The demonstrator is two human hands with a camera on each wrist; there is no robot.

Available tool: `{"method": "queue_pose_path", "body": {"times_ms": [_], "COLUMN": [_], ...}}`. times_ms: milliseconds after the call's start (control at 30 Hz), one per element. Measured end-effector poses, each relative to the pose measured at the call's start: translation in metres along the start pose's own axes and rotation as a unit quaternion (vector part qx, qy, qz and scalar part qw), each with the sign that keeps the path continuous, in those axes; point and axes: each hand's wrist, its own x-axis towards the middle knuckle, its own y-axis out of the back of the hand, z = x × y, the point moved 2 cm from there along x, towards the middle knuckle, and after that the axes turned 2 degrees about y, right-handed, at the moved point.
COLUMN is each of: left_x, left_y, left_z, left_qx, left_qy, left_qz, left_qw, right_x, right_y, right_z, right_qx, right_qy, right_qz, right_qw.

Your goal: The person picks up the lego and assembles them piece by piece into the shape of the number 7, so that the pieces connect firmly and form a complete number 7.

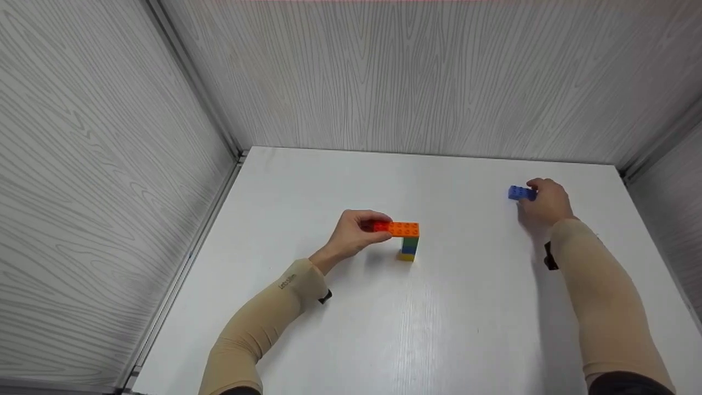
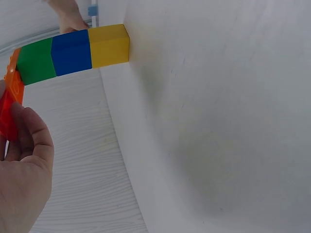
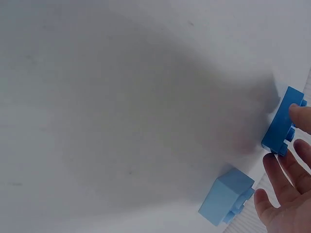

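My left hand [image 1: 351,233] pinches a red brick [image 1: 380,226] between thumb and fingers, up at the left end of an orange brick [image 1: 405,229]. The orange brick caps a small column and overhangs it to the left. Below it, the column runs green brick [image 2: 36,60], dark blue brick [image 2: 71,52], then yellow brick [image 2: 109,46] at the table. Far off at the right, my right hand [image 1: 548,203] grips a blue brick [image 3: 281,124], thumb on one side and fingertips at its end. A light blue brick [image 3: 226,196] lies beside those fingers in the right wrist view.
The white table [image 1: 449,307] is bounded by a grey wood-grain back panel [image 1: 417,82] and a left panel [image 1: 82,181]. Another panel [image 1: 674,181] stands on the right, beyond my right arm.
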Motion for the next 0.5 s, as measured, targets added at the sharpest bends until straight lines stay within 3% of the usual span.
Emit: {"method": "queue_pose_path", "body": {"times_ms": [500], "left_x": [0.0005], "left_y": [0.0007], "left_z": [-0.0012], "left_qx": [-0.002], "left_qy": [0.003], "left_qz": [-0.001], "left_qw": [1.0000], "right_x": [-0.0088], "right_y": [0.0012], "right_z": [-0.0095], "right_qx": [0.005], "right_qy": [-0.008], "right_qz": [0.008], "right_qw": [0.9999]}}
